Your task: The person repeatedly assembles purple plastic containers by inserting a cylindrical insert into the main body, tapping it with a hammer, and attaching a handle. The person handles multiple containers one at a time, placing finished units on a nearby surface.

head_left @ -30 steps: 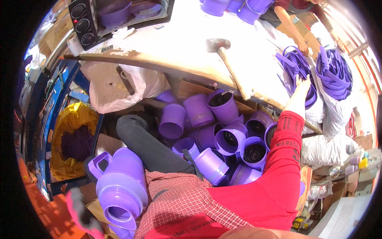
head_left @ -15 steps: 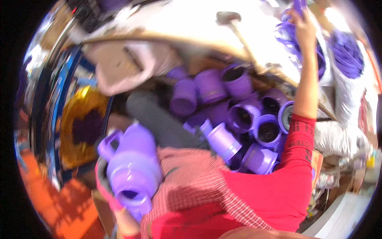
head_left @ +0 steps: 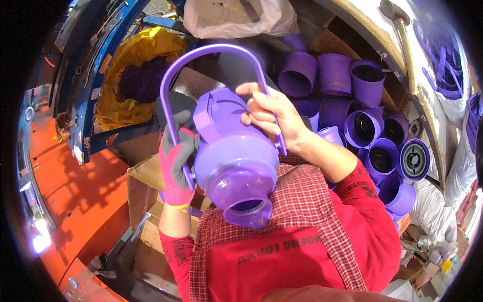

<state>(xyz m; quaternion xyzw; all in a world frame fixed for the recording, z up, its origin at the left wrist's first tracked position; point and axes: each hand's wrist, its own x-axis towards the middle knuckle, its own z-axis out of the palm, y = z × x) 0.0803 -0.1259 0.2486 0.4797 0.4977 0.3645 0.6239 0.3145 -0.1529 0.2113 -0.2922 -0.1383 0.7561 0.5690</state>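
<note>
A purple thermos jug casing [head_left: 236,161] is tilted in front of my chest, its open spout end toward me. A purple arched carry handle [head_left: 216,48] spans it, with its two ends at the sides of the jug's wide collar. My left hand [head_left: 176,156], in a grey and pink glove, is closed around the handle's left arm and against the jug. My bare right hand [head_left: 274,113] is closed around the handle's right arm, its fingers curled beside the jug body; the thumb side partly hides the grip.
Several purple jug bodies [head_left: 334,73] are heaped at the right. Beyond them, a hammer [head_left: 400,25] lies on the bench edge, near a bag of purple handles [head_left: 445,70]. A yellow bag [head_left: 113,108] with purple pieces stands left. A cardboard box [head_left: 146,186] is below my left hand.
My right hand has come from the bag of handles at the far right to the jug, bringing the carry handle. The jug has moved toward the middle as the view turned.
</note>
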